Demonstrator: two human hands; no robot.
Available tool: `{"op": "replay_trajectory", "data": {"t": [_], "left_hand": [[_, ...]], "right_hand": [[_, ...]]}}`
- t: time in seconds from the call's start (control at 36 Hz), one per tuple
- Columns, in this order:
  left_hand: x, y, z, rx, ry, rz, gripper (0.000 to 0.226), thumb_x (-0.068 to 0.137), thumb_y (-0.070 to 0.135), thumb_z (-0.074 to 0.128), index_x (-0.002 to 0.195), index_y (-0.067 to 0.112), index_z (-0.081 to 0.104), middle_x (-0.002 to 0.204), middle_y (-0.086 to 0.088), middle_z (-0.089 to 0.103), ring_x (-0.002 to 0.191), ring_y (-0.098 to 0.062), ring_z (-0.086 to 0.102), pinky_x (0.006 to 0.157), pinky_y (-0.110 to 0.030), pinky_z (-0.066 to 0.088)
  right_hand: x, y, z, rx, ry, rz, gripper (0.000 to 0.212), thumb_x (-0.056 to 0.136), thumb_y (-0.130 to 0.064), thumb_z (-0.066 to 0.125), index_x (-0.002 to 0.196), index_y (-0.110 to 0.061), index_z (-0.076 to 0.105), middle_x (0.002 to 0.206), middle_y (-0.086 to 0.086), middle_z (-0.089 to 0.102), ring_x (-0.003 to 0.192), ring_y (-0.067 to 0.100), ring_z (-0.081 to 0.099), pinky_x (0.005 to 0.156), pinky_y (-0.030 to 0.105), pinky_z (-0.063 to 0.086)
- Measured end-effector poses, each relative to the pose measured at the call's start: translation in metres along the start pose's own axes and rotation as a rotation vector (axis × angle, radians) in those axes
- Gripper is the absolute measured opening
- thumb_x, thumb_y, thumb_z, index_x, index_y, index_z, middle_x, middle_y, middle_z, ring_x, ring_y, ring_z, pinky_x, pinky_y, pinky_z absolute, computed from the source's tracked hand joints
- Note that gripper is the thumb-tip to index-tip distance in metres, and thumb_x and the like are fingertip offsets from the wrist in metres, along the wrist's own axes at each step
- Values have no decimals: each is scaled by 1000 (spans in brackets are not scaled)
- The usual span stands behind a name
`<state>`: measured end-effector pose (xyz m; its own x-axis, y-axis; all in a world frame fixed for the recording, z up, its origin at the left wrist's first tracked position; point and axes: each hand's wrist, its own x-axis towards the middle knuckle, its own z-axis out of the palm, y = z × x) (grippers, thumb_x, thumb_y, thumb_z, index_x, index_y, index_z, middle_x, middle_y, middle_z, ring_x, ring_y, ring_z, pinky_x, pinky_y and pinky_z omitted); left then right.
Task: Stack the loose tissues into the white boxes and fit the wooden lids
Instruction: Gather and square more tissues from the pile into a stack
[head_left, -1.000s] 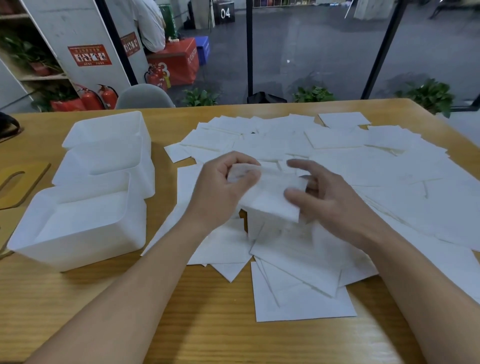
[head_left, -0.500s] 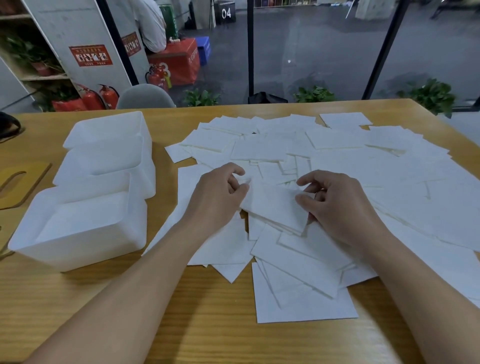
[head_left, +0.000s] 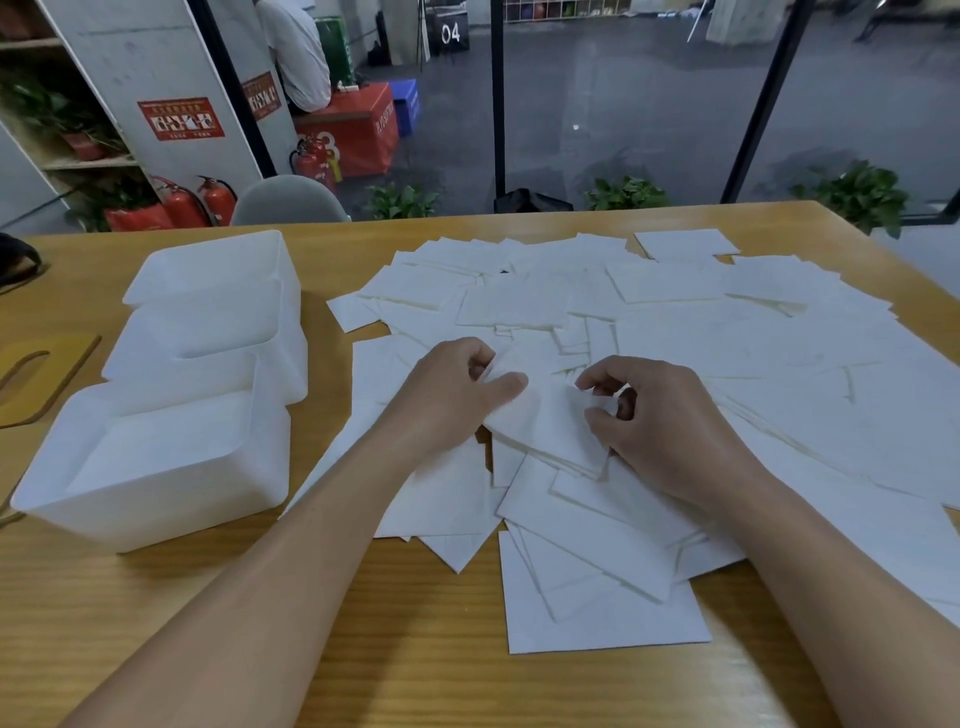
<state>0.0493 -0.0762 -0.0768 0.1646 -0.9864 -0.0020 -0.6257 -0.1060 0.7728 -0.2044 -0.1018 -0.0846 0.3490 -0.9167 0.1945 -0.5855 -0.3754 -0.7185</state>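
while the heap of loose tissues (head_left: 649, 332) lies spread over the middle and right of the wooden tabletop (head_left: 156, 623), the head view, the only one here, shows both hands meeting over its near part. the left hand (head_left: 447, 400) pinches one side of a small gathered stack of tissues (head_left: 550, 431) between thumb and curled fingers (head_left: 480, 358), and the right hand (head_left: 670, 431) pinches the other side, its fingers (head_left: 597, 376) curled in over the top sheet. the stack rests on, or just above, the sheets under it; i cannot tell which.

three white boxes (head_left: 156, 467) stand in a touching row at the left of the tabletop, near to far. they look to hold no tissues, though the far two are partly hidden by the nearer walls. a wooden lid (head_left: 47, 379) with a slot in it lies flat left of the boxes, partly cut off by the frame edge, and is not on any box.

as i judge it, the step in hand is gathering and squaring a first handful of tissues, so the task is near its start: nothing is boxed and no lid is fitted. the next move likely calls for a grip from both sides firm enough to hold the thin sheets together, a lift clear of the heap, and a carry leftward to the nearest box, with the stack lined up to the box walls before it is lowered in. soft sheets may slip or fan out if pinched at one edge only.
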Motion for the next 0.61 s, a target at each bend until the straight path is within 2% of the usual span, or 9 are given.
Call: {"op": "replay_trajectory", "data": {"t": [0.14,0.19,0.25,0.31,0.33,0.44,0.5,0.56,0.61], "left_hand": [[-6,0,-5,-182,-22,75,16,97,40,80,96,29,67,82,5,72,68,-8,62,60,-29,52],[-11,0,-8,-313,-62,85,16,99,34,80,103,28,66,84,0,74,75,-20,66,59,-39,56],[-19,1,-10,-368,-73,126,19,99,33,79,111,29,65,94,-4,79,90,-37,72,72,-56,60],[-27,0,-12,-372,-79,177,24,100,35,78,119,32,63,103,-4,81,99,-40,73,91,-62,58],[-30,-1,-13,-391,-80,192,26,100,34,78,121,33,62,106,-4,81,100,-38,74,94,-62,58],[-41,-8,-19,-569,-74,196,35,101,26,80,131,34,62,114,-10,81,105,-34,78,92,-49,64],[-46,-11,-22,-598,-75,196,47,102,26,80,141,38,58,112,-10,80,101,-34,78,85,-38,63],[-51,-17,-26,-536,-85,185,55,103,26,80,147,46,55,101,-10,77,85,-38,73,74,-35,57],[-55,-22,-29,-406,-102,191,56,104,30,78,149,51,53,81,-4,66,65,-26,58,64,-29,51]], "right_hand": [[0,-3,-1,-51,0,-31,21,94,-24,80,112,-34,75,106,-21,68,81,2,62,68,8,45],[0,-6,-3,-106,20,-77,23,95,-36,80,117,-35,74,113,-21,64,96,-1,60,76,7,43],[0,-9,-5,-133,7,-115,37,97,-47,76,131,-36,70,131,-21,61,115,-3,55,88,7,39],[-1,-10,-6,-92,-25,-130,49,99,-54,71,145,-40,62,146,-25,56,135,-2,47,102,12,37],[-1,-11,-6,-50,-45,-122,50,100,-56,69,148,-44,59,146,-28,56,137,-5,46,105,16,39],[-2,-13,-5,113,-118,-83,39,102,-54,68,140,-48,64,129,-25,69,122,-7,61,94,19,50],[-1,-13,-4,191,-120,-92,24,103,-44,71,128,-45,72,112,-22,74,103,-1,69,80,17,53],[-1,-13,-4,244,-100,-99,19,102,-39,74,121,-44,74,92,-17,71,77,5,66,66,14,47],[-1,-12,-4,283,-94,-95,21,100,-39,77,120,-45,75,86,-15,69,67,7,62,61,15,46]]}}
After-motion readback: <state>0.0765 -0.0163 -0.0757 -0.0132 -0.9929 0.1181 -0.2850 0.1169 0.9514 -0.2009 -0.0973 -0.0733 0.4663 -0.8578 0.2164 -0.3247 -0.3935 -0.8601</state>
